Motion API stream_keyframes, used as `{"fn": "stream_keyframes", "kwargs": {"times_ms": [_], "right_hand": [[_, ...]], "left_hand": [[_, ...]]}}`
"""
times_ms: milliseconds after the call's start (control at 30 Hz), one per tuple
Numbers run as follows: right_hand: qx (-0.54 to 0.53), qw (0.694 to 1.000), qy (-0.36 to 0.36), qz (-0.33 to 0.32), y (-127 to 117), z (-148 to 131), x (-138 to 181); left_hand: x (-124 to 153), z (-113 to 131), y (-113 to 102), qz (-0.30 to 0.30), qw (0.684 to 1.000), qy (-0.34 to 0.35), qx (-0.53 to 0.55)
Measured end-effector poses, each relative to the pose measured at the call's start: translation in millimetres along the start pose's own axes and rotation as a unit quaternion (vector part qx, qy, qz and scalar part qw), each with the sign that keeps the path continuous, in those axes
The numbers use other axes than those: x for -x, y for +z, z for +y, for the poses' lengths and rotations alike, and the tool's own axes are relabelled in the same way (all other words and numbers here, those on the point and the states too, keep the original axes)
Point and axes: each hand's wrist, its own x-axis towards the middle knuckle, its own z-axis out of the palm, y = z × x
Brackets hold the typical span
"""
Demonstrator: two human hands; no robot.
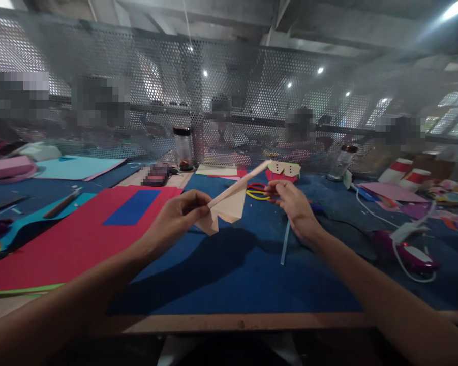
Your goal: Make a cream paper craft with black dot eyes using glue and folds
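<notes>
Between the thumb and fingers of my left hand [192, 208] is a folded cream paper piece [231, 203]. It is held above the table, its long narrow edge slanting up to the right and its angular flaps hanging down. My right hand [289, 201] is apart from the paper, its thumb and fingertips closed together; whatever they hold, if anything, is too small to make out. Behind those fingertips lie red and yellow loops [257, 195]. Below the right hand is a light blue strip [285, 244], its upper end close to the palm.
Red sheets [72, 239] with a blue rectangle [131, 207] lie left on the blue tabletop [229, 284]. A purple glue gun [415, 256] with its cord is at right. Lidded jars [183, 150] and a perforated metal screen [244, 86] stand behind, with people beyond.
</notes>
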Motion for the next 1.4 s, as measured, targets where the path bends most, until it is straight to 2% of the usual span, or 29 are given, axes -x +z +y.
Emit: {"fn": "stream_keyframes", "kwargs": {"times_ms": [67, 133, 233, 333, 467, 567, 633, 733, 833, 967, 1200, 1400], "right_hand": [[0.018, 0.997, 0.022, -0.073, 9, -1, 7], [0.043, 0.987, 0.012, -0.152, 19, -6, 18], [0.082, 0.968, -0.017, -0.238, 28, -18, 32], [0.12, 0.954, -0.028, -0.274, 32, -29, 42], [0.145, 0.948, -0.011, -0.285, 33, -34, 46], [0.131, 0.952, -0.018, -0.277, 32, -31, 45], [0.137, 0.957, -0.028, -0.255, 29, -29, 42], [0.158, 0.963, -0.037, -0.216, 24, -25, 37], [0.175, 0.964, -0.033, -0.2, 19, -22, 33], [0.202, 0.959, -0.023, -0.196, 16, -17, 30], [0.259, 0.944, -0.025, -0.203, 14, -16, 30], [0.279, 0.934, -0.02, -0.223, 14, -15, 32]], "left_hand": [[-1, 11, 2, 0.011, 0.997, 0.002, 0.077], [-2, 21, 5, -0.01, 0.987, 0.01, 0.162], [-4, 26, 11, -0.089, 0.957, 0.031, 0.274], [-6, 20, 16, -0.16, 0.929, 0.068, 0.325], [-7, 5, 15, -0.21, 0.916, 0.063, 0.337], [-7, -4, 13, -0.216, 0.92, 0.043, 0.325], [-8, -9, 12, -0.19, 0.927, -0.005, 0.322], [-12, -18, 9, -0.11, 0.932, -0.1, 0.331], [-15, -29, 0, -0.048, 0.93, -0.159, 0.327], [-14, -39, -15, -0.018, 0.931, -0.183, 0.315], [-10, -35, -13, -0.058, 0.914, -0.19, 0.355], [-6, -40, -6, -0.044, 0.956, -0.179, 0.228]]}}
